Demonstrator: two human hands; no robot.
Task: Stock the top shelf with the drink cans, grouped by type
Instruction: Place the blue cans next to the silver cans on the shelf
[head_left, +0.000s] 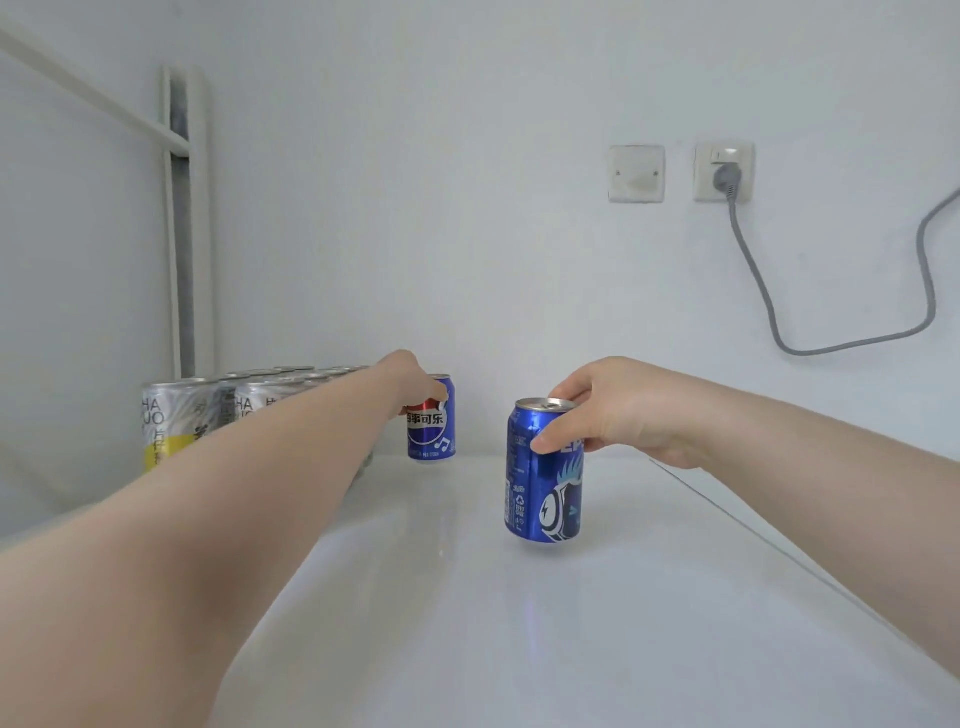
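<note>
Two blue cola cans are being set on the white top shelf (597, 623). The far blue can (434, 426) is sitting upright near the back wall, just to the right of a block of silver cans (208, 415) that is filling the shelf's left rear corner in rows. That spot suggests the person is starting a blue group beside the silver group, keeping the types apart. The near blue can (543, 478) is standing, or hovering just above the shelf, well in front and to the right of the far blue can; whether its base is touching is hard to tell.

The left hand (415, 382) is reaching far back, fingers closed around the top of the far blue can. The right hand (618, 410) is gripping the near blue can by its upper rim, thumb on the front and fingers curled behind.

On the wall, up and to the right of the cans, a grey cable (769, 306) is hanging from a socket (723, 174).
</note>
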